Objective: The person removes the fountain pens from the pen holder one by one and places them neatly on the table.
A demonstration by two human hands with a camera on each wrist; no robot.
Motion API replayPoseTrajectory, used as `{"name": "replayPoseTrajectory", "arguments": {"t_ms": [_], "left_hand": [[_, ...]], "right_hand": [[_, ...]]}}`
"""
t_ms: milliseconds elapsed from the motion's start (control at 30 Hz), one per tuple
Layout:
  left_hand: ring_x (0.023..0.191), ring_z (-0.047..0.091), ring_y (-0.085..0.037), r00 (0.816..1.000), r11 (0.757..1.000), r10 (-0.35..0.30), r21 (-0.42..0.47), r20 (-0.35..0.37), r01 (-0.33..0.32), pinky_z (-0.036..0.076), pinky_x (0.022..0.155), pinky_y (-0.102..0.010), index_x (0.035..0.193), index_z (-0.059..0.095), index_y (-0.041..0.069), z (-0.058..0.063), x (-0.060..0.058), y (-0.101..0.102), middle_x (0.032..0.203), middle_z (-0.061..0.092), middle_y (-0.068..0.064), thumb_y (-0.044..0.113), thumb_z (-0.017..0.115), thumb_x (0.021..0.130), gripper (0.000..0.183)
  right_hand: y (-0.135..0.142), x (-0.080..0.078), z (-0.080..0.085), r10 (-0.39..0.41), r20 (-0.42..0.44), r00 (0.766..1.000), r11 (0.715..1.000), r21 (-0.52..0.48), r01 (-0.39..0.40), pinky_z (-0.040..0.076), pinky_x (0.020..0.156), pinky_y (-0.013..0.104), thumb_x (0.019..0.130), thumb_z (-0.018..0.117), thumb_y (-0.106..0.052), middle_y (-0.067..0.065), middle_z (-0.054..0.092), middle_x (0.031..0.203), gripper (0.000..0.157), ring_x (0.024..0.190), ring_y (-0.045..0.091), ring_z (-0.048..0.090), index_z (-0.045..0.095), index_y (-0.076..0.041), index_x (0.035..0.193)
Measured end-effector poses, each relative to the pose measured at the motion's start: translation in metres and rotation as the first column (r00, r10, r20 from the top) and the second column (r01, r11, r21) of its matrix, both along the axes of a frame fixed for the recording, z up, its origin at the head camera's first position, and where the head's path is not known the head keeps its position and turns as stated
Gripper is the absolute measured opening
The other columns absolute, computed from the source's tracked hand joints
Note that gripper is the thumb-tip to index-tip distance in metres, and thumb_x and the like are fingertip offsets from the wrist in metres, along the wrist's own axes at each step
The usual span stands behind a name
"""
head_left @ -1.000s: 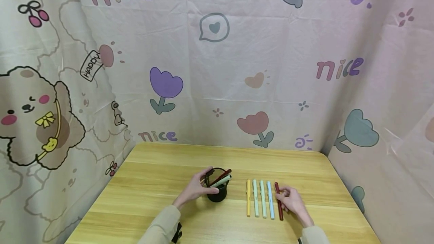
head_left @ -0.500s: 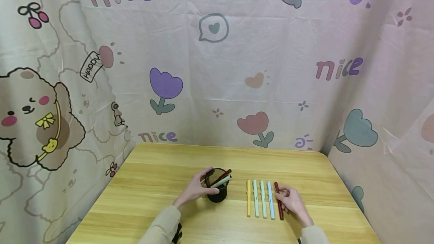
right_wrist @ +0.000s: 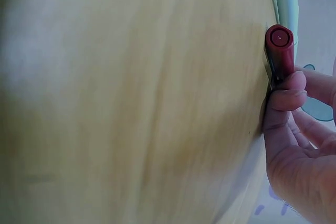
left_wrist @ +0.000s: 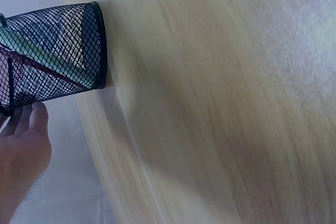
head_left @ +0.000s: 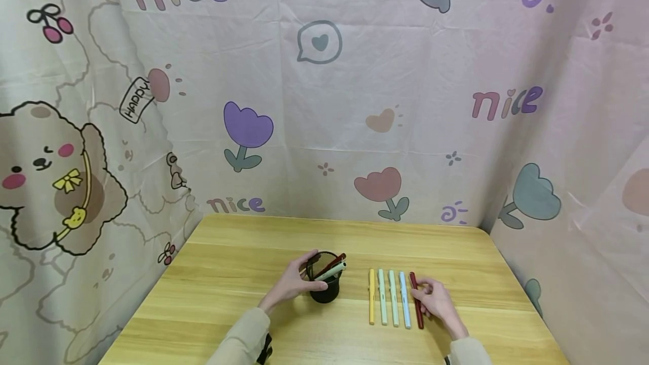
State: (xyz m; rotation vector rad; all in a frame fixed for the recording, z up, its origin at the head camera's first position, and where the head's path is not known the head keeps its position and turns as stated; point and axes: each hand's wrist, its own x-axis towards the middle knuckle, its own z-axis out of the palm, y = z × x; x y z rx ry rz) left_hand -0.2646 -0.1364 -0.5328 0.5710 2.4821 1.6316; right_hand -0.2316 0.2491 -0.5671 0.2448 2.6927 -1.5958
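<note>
A black mesh pen holder [head_left: 324, 293] stands on the table with a pale green pen [head_left: 330, 271] and a dark red pen leaning in it. My left hand [head_left: 293, 285] grips its side, thumb at the front and fingers behind; the left wrist view shows the mesh wall [left_wrist: 58, 51] and fingertips against it. At the right end of a row of pens lies another dark red pen [head_left: 417, 300]. My right hand [head_left: 435, 300] pinches it between thumb and fingers, and in the right wrist view the pen's round end [right_wrist: 279, 38] points at the camera.
Left of the held pen lie a light blue pen [head_left: 405, 300], two pale green pens [head_left: 394, 297] and a yellow pen [head_left: 372, 297], roughly parallel. The wooden table [head_left: 243, 252] meets a printed curtain [head_left: 314, 128] at its back and sides.
The upper end of the dark red pen in my right hand has shifted very slightly left. Both hands otherwise stay in place.
</note>
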Motion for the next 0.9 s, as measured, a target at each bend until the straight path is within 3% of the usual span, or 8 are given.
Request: {"name": "replayPoseTrajectory", "arguments": {"t_ms": [900], "left_hand": [[0.146, 0.036, -0.046, 1.000, 1.000, -0.001, 0.007, 0.007, 0.001, 0.038, 0.115, -0.063, 0.154, 0.039, 0.006, 0.0034, 0.0017, 0.0002, 0.161, 0.037, -0.020, 0.025, 0.088, 0.077, 0.093]], "right_hand": [[0.0004, -0.0006, -0.0016, 0.001, -0.011, 1.000, 1.000, -0.006, -0.001, 0.043, 0.037, 0.023, 0.089, 0.070, -0.003, 0.006, 0.055, 0.066, 0.037, 0.044, 0.013, 0.050, 0.060, 0.011, 0.122]]}}
